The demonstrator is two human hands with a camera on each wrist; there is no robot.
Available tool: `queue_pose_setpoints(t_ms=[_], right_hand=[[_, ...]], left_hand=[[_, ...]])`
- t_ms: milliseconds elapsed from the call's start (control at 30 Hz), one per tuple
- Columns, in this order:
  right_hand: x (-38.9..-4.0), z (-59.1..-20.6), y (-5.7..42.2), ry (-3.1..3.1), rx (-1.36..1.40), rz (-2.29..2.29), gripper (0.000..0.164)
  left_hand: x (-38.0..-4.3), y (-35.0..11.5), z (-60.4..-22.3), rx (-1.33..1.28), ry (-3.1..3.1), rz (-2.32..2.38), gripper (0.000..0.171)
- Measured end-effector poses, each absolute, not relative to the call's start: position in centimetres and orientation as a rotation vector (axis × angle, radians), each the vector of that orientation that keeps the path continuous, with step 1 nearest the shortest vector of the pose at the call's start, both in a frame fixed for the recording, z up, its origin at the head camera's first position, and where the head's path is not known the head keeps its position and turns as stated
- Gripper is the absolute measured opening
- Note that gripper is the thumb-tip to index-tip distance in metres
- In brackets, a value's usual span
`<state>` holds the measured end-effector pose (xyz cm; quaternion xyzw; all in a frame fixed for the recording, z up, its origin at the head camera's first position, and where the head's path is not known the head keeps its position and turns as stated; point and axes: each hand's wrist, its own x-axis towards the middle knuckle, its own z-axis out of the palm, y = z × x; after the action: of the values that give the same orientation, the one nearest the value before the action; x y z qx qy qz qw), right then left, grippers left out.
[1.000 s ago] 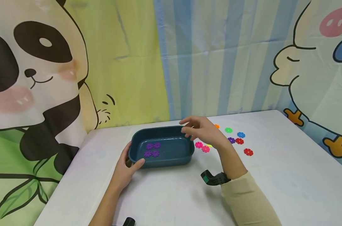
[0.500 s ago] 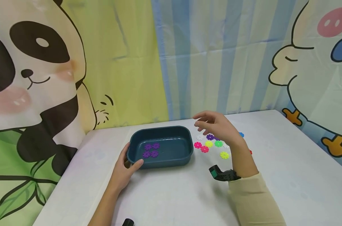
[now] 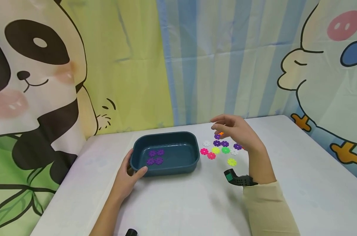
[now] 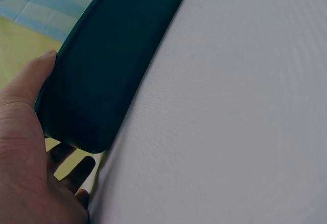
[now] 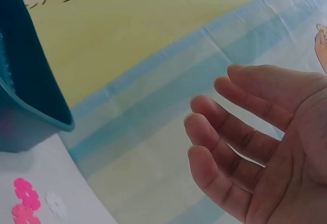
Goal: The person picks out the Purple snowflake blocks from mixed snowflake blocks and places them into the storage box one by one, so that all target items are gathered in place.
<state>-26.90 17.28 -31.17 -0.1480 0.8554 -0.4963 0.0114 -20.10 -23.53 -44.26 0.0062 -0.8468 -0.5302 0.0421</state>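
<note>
Four purple flower pieces (image 3: 159, 161) lay flat in the left part of a deep blue-green tub (image 3: 172, 169) with round corners and a smooth rim. They sat close together, two and two. More flower pieces (image 3: 232, 162) were spread out to the right of the tub: pink, yellow, green, white, purple and a bit of orange.

The tub stood on a white table (image 3: 178, 203). Behind the tub hung a yellow cloth (image 3: 137, 95), and next to it a blue striped cloth (image 3: 208, 91). A big panda picture (image 3: 58, 131) was on the tub's left.

The left hand (image 3: 123, 182) gripped the tub's left end, thumb on the near side and fingers around the end, close to the purple flowers. The right hand (image 3: 240, 132) was up in the air, right of the tub, above the loose flowers. Its fingers were softly bent and held nothing.
</note>
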Motion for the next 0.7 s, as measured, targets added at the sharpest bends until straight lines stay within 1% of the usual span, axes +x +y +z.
queue_pose_setpoints(t_ms=[333, 700], right_hand=[[-26.8, -31.5, 20.3, 2.677, -0.401, -1.620, 0.043], [-26.7, -32.5, 23.3, 2.703, -0.328, -1.667, 0.044]], left_hand=[[-20.4, -23.6, -44.1, -0.026, -2.549, -1.659, 0.094], [-20.2, -23.7, -44.3, -0.006, -2.573, -1.633, 0.095]])
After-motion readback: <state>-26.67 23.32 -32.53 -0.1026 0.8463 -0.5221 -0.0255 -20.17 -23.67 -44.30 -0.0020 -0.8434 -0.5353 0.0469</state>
